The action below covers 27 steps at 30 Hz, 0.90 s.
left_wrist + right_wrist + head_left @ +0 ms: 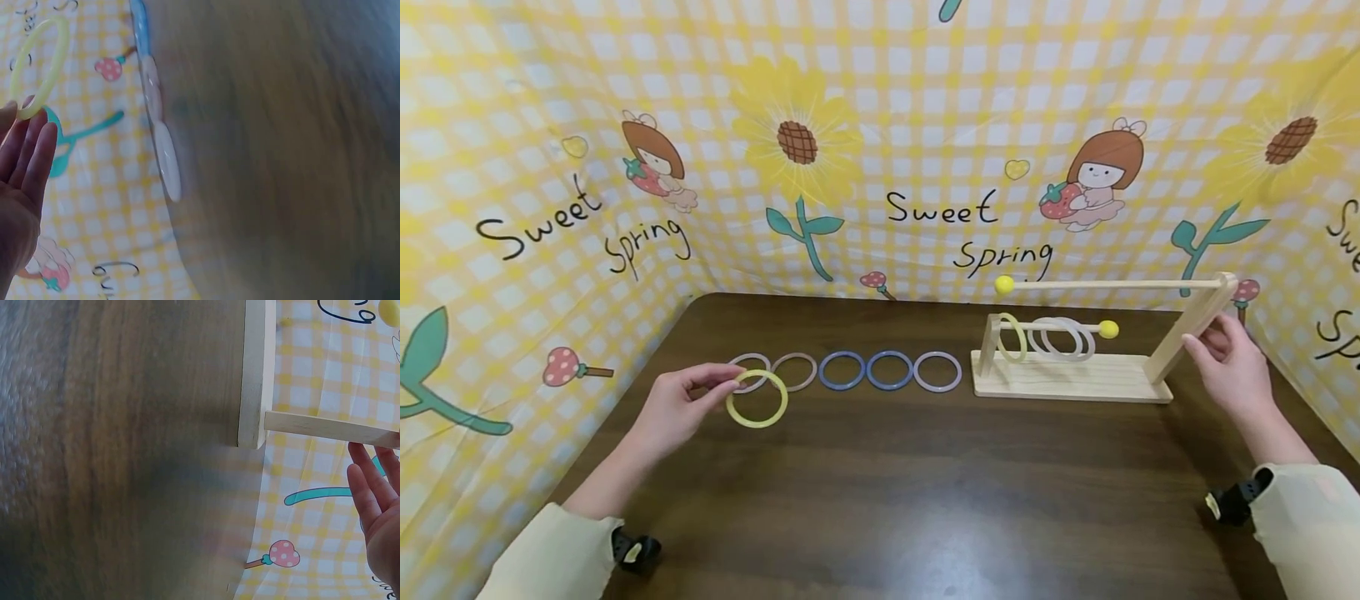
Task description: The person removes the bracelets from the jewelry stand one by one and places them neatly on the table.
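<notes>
My left hand (676,407) pinches a yellow ring (757,424) between thumb and fingertips, lifted off the table at the left. In the left wrist view this yellow ring (61,47) stands on edge above the fingers. At the right, my right hand (1236,377) grips the slanted post (1187,332) of a wooden stand (1075,383), thumb in front and fingers behind. The right wrist view shows fingertips against the post (319,426). On the stand's lower rod hang another yellow ring (1022,342) and pale translucent rings (1089,342). Its upper rod (1112,285) bears no ring.
A row of rings lies on the brown table (880,483): a whitish ring (749,356) partly behind the held one, a pinkish ring (794,389), two blue rings (842,387) and a pale lilac ring (937,390). A yellow checked cloth (880,108) surrounds the table's back and sides.
</notes>
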### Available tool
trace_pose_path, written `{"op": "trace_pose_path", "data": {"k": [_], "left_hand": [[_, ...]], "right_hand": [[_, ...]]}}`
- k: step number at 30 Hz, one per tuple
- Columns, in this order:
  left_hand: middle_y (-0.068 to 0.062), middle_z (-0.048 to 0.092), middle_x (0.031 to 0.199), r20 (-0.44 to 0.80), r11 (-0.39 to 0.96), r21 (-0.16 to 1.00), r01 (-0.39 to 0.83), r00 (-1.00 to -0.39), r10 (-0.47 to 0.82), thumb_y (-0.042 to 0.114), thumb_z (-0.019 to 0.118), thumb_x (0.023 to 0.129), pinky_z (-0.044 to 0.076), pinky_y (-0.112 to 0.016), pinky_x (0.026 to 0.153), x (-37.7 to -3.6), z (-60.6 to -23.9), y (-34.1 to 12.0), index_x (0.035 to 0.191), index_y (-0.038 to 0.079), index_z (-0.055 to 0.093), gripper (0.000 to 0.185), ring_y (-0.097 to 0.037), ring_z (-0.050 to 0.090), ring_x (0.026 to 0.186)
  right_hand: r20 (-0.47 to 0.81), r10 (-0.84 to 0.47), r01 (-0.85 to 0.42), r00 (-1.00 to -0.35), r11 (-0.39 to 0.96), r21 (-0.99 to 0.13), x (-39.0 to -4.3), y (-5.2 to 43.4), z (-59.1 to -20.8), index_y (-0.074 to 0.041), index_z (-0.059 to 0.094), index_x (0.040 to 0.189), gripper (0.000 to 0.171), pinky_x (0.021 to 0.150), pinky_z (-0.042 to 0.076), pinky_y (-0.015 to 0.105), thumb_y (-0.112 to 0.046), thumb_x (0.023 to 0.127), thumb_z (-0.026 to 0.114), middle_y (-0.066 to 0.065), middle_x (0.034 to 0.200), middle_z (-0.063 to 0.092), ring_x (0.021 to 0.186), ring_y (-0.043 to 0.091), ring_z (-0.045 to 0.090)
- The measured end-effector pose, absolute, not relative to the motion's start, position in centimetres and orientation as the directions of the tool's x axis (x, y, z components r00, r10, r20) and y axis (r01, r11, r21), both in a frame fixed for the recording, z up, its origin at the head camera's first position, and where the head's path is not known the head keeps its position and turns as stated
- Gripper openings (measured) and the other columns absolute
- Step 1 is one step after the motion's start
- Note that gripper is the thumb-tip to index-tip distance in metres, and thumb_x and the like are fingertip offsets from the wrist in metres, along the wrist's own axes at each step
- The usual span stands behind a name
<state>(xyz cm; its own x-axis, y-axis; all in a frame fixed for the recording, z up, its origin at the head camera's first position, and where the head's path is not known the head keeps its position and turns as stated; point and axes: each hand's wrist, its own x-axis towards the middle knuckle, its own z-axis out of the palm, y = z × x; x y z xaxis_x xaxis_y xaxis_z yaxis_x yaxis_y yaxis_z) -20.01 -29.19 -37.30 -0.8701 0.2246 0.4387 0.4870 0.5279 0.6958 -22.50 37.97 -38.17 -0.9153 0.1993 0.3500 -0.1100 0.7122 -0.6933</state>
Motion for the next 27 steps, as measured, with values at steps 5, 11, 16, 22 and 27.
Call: {"op": "trace_pose_path", "data": {"k": [5, 11, 16, 22, 27], "left_hand": [[-0.015, 0.072, 0.091, 0.364, 0.557, 0.703, 0.442, -0.897, 0.252, -0.002, 0.067, 0.089, 0.054, -0.025, 0.057, -20.6, -37.9, -30.5, 0.106, -0.004, 0.07, 0.017, -0.007, 0.066, 0.073], [-0.02, 0.071, 0.093, 0.24, 0.577, 0.732, 0.361, -0.93, 0.278, 0.004, 0.065, 0.093, 0.055, -0.032, 0.057, -20.9, -38.4, -32.2, 0.11, -0.005, 0.068, 0.019, -0.008, 0.067, 0.079], [-0.019, 0.071, 0.095, 0.165, 0.604, 0.729, 0.322, -0.939, 0.301, 0.006, 0.064, 0.094, 0.055, -0.035, 0.058, -21.2, -38.7, -33.3, 0.112, -0.005, 0.068, 0.022, -0.015, 0.067, 0.079], [-0.017, 0.071, 0.093, 0.105, 0.625, 0.724, 0.293, -0.942, 0.319, 0.007, 0.066, 0.093, 0.055, -0.036, 0.057, -22.0, -39.1, -34.0, 0.113, -0.006, 0.067, 0.024, -0.015, 0.063, 0.068], [-0.012, 0.072, 0.09, 0.08, 0.662, 0.687, 0.3, -0.937, 0.341, 0.003, 0.068, 0.09, 0.053, -0.032, 0.055, -22.7, -39.5, -34.3, 0.107, -0.002, 0.071, 0.018, -0.011, 0.062, 0.068]], "right_hand": [[0.377, 0.2, -0.143, -0.905, 0.69, -0.71, -22.4, 38.3, -38.3, 0.004, 0.033, 0.145, 0.055, 0.068, 0.037, 0.0, -0.021, 0.1, 0.055, 0.041, 0.126, 0.047, 0.087, -0.024, 0.042], [0.369, 0.193, -0.136, -0.909, 0.7, -0.701, -22.6, 38.2, -38.2, 0.003, 0.032, 0.146, 0.057, 0.068, 0.037, 0.0, -0.023, 0.101, 0.054, 0.04, 0.127, 0.048, 0.09, -0.021, 0.043], [0.368, 0.193, -0.136, -0.909, 0.7, -0.701, -22.7, 38.0, -38.1, 0.004, 0.031, 0.146, 0.057, 0.07, 0.037, 0.0, -0.022, 0.101, 0.053, 0.04, 0.127, 0.047, 0.093, -0.019, 0.044], [0.375, 0.191, -0.142, -0.907, 0.698, -0.701, -22.7, 38.0, -38.1, 0.004, 0.032, 0.146, 0.056, 0.069, 0.038, 0.001, -0.021, 0.101, 0.054, 0.04, 0.127, 0.048, 0.09, -0.021, 0.044], [0.389, 0.187, -0.159, -0.902, 0.694, -0.702, -22.7, 38.0, -38.1, 0.006, 0.033, 0.144, 0.054, 0.069, 0.037, 0.0, -0.019, 0.1, 0.054, 0.041, 0.124, 0.048, 0.086, -0.023, 0.042]]}}
